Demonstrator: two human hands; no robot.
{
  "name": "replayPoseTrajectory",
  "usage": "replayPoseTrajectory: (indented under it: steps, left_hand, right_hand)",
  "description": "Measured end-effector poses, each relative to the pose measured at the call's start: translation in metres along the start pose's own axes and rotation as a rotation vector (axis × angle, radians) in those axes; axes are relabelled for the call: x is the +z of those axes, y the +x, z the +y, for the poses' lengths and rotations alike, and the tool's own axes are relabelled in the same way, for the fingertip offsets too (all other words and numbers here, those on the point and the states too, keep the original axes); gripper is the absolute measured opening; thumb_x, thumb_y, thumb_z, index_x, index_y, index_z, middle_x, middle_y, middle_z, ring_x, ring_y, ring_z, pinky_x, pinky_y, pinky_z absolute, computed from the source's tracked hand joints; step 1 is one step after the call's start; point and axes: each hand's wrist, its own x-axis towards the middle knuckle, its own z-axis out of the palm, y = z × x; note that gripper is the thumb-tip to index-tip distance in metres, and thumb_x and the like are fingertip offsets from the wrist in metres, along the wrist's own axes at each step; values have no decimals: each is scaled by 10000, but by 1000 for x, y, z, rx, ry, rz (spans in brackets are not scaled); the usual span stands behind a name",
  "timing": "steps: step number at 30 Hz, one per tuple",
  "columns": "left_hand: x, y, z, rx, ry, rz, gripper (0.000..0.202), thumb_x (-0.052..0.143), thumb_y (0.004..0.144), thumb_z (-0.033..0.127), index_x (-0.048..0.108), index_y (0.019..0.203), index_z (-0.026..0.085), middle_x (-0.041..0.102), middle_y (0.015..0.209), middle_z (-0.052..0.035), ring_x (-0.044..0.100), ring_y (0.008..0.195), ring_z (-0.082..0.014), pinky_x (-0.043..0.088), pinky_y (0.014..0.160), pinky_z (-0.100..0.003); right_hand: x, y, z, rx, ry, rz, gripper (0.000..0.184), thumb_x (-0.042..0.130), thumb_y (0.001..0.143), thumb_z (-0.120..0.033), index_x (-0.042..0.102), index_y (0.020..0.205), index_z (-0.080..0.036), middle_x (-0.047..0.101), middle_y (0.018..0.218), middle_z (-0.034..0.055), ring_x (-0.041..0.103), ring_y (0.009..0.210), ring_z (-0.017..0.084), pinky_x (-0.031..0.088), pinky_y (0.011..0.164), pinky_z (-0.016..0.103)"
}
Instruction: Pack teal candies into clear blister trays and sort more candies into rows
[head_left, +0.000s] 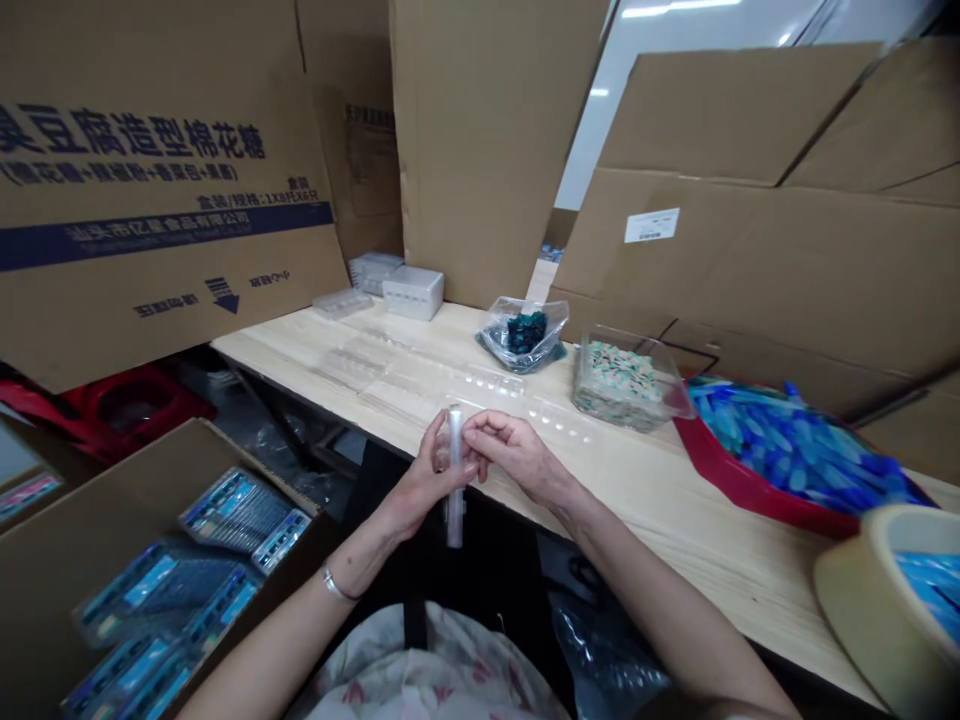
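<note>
My left hand (420,485) is wrapped round a narrow clear plastic case (454,490), held upright and seen nearly edge-on above my lap, near the table's front edge. Close against its right side, my right hand (514,450) has thumb and fingers pinched together. Whatever sits between those fingertips is too small or hidden to make out. Beyond my hands, several flat clear plastic trays (397,380) lie along the wooden table (637,500).
At the back stand a bag of dark green pieces (526,332), a tub of small patterned pieces (622,375) and stacked clear boxes (414,292). A red basin (750,490) of blue items and a cream bucket (855,590) are right. Left, a carton (97,500) holds blue packs.
</note>
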Motion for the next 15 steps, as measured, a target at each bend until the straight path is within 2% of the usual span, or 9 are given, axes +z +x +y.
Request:
replayPoseTrajectory:
  steps: [4,9,15]
  left_hand:
    - [-3,0,-3,32,52,9,881,730,656,241,248,1390,306,527,1196,-80,553,986,-189,380,918,-374]
    - [-2,-1,-2,6,39,-20,873,710,681,249,219,1401,291,529,1187,-80,542,1016,-195,374,918,-357]
    - [0,-2,2,-32,32,-28,835,697,693,287,243,1394,281,537,1153,-76,509,1048,-199,359,923,-350]
  right_hand:
    - [0,2,4,3,49,17,273,630,746,-404,566,781,-141,577,593,-30,532,472,77,458,490,213]
    - [-1,2,9,-11,92,-16,258,617,759,-391,568,773,-138,589,628,-19,541,508,76,466,516,211]
    - [-1,3,9,-7,101,17,209,625,745,-336,547,759,-142,587,636,-15,527,486,77,444,491,215]
